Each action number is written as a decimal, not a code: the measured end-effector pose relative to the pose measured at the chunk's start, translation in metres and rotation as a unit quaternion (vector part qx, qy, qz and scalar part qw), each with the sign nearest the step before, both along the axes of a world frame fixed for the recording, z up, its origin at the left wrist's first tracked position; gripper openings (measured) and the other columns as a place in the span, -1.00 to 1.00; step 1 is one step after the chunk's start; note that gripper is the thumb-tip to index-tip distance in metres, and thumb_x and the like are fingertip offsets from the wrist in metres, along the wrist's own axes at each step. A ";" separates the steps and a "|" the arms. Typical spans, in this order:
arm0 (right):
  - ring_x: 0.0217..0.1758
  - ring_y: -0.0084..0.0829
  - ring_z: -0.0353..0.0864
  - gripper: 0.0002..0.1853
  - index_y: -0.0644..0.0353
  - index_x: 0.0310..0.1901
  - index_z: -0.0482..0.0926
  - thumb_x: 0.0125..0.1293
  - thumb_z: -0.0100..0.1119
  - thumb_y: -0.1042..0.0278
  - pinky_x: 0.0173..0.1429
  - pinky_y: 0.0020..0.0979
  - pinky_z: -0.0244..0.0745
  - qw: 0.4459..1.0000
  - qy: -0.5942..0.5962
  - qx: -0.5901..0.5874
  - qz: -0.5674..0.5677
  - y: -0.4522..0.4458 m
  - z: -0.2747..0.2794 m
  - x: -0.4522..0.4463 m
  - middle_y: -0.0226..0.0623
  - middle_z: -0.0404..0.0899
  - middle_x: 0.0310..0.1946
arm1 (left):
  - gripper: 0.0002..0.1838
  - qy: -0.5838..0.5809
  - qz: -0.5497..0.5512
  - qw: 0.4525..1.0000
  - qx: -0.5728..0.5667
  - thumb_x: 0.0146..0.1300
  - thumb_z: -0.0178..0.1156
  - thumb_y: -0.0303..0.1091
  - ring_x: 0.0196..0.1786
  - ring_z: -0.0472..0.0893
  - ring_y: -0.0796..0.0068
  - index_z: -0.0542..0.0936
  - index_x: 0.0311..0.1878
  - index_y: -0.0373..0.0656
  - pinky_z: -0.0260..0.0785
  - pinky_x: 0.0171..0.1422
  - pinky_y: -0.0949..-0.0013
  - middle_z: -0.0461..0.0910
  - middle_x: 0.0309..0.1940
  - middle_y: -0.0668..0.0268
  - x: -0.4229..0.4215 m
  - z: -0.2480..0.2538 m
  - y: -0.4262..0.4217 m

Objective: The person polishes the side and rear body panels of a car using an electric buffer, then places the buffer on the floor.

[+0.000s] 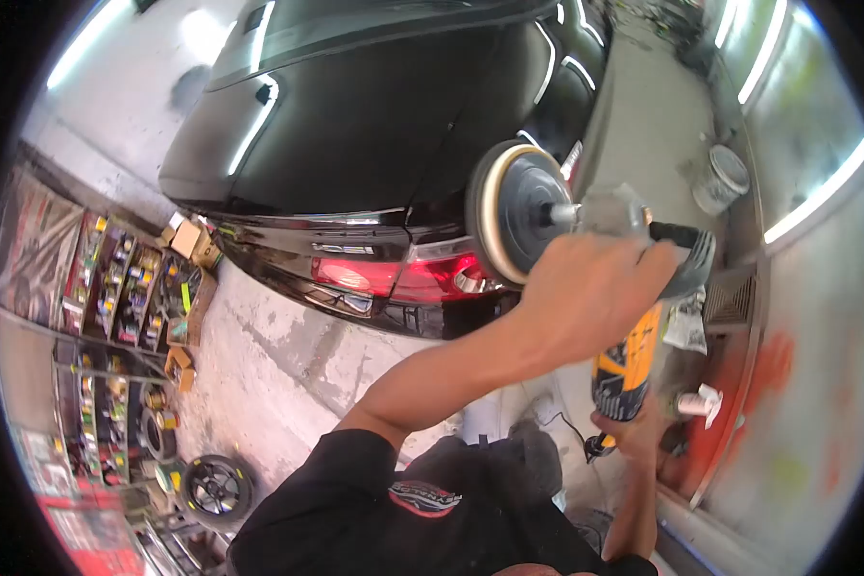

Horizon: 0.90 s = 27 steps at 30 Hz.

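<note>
A yellow and black polisher [626,360] with a round pad [533,206] is held in both hands. My left hand [595,288] is wrapped over its black front handle [686,254], near the metal head. Lower down, my right hand [634,430] closes round the rear end of the polisher's body, its fingers partly hidden. The pad stands on edge at the rear corner of a black car [355,134], above the red and clear tail light [442,274]. Whether the pad touches the paint I cannot tell.
Shelves [115,288] packed with cans line the left side, with cardboard boxes [187,240] beside them. A wheel [216,488] lies on the floor at lower left. To the right are a white bucket [722,180], a white bottle [693,403] and a wall. A dark cord [562,422] hangs near my legs.
</note>
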State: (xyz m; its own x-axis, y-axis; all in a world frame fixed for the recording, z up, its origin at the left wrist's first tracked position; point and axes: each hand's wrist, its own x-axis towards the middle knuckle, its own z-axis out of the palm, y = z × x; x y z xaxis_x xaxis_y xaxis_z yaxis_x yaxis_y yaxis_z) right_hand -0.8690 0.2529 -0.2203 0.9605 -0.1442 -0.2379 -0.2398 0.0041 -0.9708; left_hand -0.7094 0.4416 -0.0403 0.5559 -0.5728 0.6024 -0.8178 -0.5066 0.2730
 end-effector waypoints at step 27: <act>-0.51 -0.50 0.60 -0.45 0.25 0.01 0.42 -0.05 0.43 0.67 -0.42 -0.42 0.53 0.996 -0.031 0.065 -0.049 -0.048 0.006 0.105 -0.33 0.60 -0.43 | -0.69 -0.032 0.041 0.999 0.018 0.13 0.47 -0.18 -0.28 0.69 -0.06 0.60 -0.21 -0.12 0.50 -0.23 -0.02 0.67 -0.39 0.12 0.139 -0.019 -0.103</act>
State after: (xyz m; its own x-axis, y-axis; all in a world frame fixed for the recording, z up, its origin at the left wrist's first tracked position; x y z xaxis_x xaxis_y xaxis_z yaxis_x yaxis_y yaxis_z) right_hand -0.7636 0.2045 -0.2143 0.9567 -0.2104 -0.2011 -0.1714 0.1513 -0.9735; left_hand -0.5701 0.3387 -0.0594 0.5630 -0.5488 0.6179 -0.7885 -0.5806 0.2028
